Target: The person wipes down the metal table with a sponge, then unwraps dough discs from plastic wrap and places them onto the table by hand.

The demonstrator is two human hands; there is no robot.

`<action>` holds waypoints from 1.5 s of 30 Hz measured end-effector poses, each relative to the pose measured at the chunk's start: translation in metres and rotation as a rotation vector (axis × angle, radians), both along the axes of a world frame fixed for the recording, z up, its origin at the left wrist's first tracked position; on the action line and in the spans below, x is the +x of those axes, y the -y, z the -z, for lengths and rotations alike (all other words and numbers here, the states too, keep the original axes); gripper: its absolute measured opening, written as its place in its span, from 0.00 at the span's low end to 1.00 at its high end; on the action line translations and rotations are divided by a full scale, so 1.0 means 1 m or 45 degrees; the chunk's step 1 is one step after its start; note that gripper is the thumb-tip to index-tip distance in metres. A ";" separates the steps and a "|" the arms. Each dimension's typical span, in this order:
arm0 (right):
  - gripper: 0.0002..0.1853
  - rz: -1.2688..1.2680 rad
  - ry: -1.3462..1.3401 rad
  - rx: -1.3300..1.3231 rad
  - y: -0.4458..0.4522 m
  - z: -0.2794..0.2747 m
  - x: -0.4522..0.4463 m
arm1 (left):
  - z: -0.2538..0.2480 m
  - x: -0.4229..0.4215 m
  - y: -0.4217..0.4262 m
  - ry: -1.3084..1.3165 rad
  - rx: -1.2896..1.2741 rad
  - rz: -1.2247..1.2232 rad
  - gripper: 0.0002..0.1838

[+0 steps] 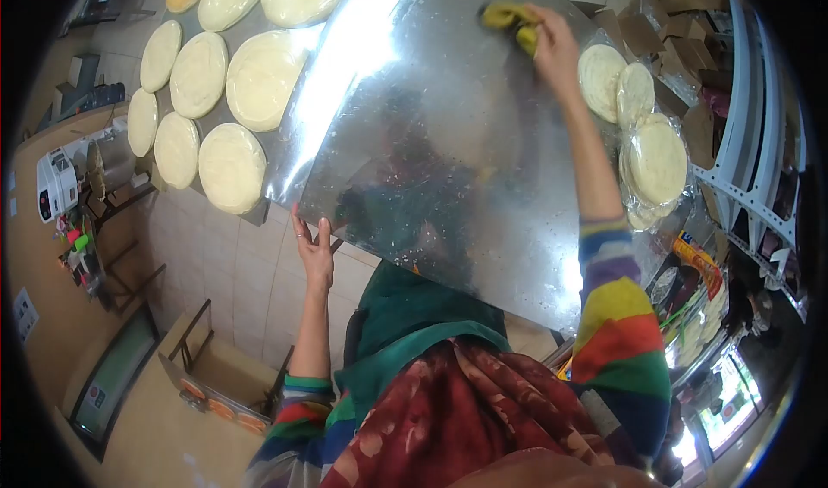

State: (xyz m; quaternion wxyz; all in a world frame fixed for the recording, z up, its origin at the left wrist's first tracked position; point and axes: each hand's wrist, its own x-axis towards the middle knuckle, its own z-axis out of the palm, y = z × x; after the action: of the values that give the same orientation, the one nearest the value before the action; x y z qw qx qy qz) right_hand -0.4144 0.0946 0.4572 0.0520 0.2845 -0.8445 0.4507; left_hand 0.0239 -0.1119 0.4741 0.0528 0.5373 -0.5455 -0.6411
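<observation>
A yellow cloth (507,17) is bunched in my right hand (552,46), out over the far right part of a shiny metal tabletop (414,134). The cloth looks dark at its left end. My left hand (316,251) is at the near left edge of the metal top, with thumb and fingers apart and the fingertips at the edge. Small crumbs and wet specks are scattered over the near part of the surface, which mirrors my body.
Several round flatbreads (231,169) lie in rows on the left. Plastic-wrapped flatbreads (655,160) are stacked at the right edge, close to my right arm. Beyond them stand a metal shelf rack (733,143) and cardboard boxes (686,56). A digital scale (59,186) is at the far left.
</observation>
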 end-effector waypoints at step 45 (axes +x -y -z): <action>0.22 -0.985 0.078 -0.084 0.132 0.021 0.315 | 0.021 0.035 0.017 -0.265 0.296 -0.240 0.37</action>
State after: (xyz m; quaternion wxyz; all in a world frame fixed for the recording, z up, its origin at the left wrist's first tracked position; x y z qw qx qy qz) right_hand -0.0997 -0.0370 0.4357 -0.1378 0.5665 -0.6611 0.4722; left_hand 0.0594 -0.1288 0.4532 0.1063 0.5193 -0.4066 -0.7441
